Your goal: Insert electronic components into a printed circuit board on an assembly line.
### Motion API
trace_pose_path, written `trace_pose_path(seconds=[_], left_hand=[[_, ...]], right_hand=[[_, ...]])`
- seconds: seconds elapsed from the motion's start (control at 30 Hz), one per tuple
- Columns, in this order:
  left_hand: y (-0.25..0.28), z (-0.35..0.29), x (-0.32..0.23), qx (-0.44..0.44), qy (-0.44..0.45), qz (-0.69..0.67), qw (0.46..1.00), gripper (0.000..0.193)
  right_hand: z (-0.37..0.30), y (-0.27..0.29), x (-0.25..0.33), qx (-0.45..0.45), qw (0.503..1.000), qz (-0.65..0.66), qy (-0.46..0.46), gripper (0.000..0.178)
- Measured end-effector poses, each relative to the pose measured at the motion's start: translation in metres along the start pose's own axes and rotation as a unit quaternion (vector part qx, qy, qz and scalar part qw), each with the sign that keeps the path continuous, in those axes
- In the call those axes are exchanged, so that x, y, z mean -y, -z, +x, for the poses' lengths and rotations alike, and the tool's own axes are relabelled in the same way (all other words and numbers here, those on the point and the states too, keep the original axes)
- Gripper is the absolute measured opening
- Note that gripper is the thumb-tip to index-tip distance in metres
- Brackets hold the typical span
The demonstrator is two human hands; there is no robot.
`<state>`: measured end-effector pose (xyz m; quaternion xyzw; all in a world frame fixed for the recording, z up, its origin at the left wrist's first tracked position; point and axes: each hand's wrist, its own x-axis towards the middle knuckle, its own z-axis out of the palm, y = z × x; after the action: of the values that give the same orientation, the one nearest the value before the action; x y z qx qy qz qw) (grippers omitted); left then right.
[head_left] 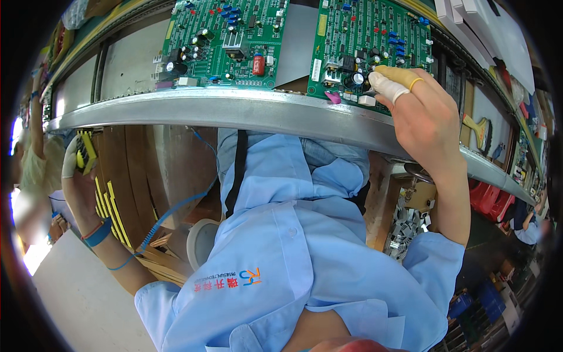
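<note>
My left hand (75,171), out at the far left below the rail, is closed around a yellow-and-black block-shaped component (86,154). My right hand (423,114) reaches over the near edge of the right-hand green circuit board (352,35). White and yellow finger cots cover its fingertips, which are pinched together among the capacitors; whatever is between them is hidden. Close to those fingertips stand a black round capacitor (357,78) and a pink part (333,97). A second green circuit board (205,64) lies to the left, carrying a red block capacitor (258,65).
A metal rail (234,108) runs along the near side of the boards. A blue coiled cord (167,220) trails from my left wrist strap (98,233). Cardboard boxes (126,170) stand below left, a yellow brush (481,132) lies at right, and other people work at both sides.
</note>
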<state>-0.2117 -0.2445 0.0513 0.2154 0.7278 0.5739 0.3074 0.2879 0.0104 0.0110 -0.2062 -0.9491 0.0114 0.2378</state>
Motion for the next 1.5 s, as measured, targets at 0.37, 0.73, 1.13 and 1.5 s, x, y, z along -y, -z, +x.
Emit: trace_pose_path(seconds=[0.37,0.73,1.13,1.5], left_hand=[[-0.232,-0.046,-0.053,0.180,0.119,-0.155,0.964,0.061],[-0.391,-0.076,-0.066,0.478,-0.245,0.194,0.821,0.058],[-0.448,-0.106,-0.096,0.413,-0.383,0.575,0.594,0.077],[-0.443,-0.107,-0.080,0.449,-0.434,0.572,0.531,0.077]], right_hand=[[-0.043,0.037,-0.017,-0.019,0.995,-0.035,-0.094,0.029],[-0.291,0.072,0.022,-0.048,0.660,-0.139,-0.736,0.043],[-0.433,-0.019,0.054,0.252,0.569,-0.033,-0.782,0.050],[-0.424,-0.033,0.046,0.268,0.647,-0.160,-0.696,0.043]])
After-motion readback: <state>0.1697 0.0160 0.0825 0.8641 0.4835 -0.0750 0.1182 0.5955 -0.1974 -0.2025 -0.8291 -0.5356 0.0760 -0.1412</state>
